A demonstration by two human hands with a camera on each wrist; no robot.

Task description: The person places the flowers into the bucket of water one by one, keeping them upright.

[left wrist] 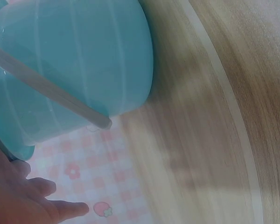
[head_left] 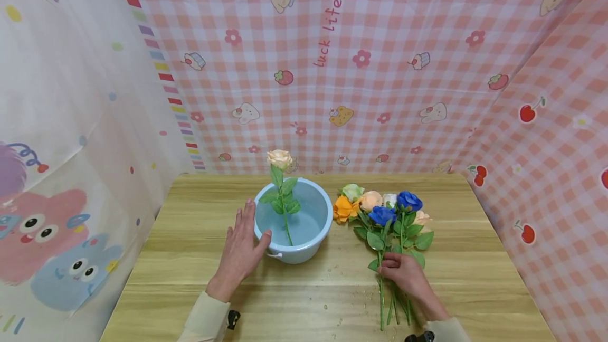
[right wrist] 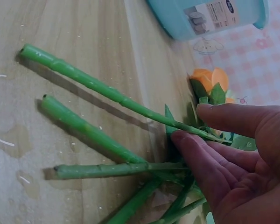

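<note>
A light-blue bucket (head_left: pixel 328 215) stands on the wooden table, with one cream rose (head_left: pixel 279 159) leaning upright inside it. My left hand (head_left: pixel 242 249) lies along the bucket's left rim, fingers extended and thumb at the near edge. To the right lies a bunch of artificial roses. My right hand (head_left: pixel 404 274) pinches the stem of a blue rose (head_left: pixel 382 216) at the front of the bunch between thumb and fingers. In the right wrist view, that green stem (right wrist: pixel 116 95) runs between thumb and index finger, and several other stems lie beneath the hand.
Beside the bucket, the bunch shows an orange rose (head_left: pixel 345 209), a green rose (head_left: pixel 352 191), a peach rose (head_left: pixel 370 200), a white rose (head_left: pixel 390 200) and another blue rose (head_left: pixel 409 201). Water drops (head_left: pixel 325 307) dot the table. Patterned cloth (head_left: pixel 304 94) hangs around the table.
</note>
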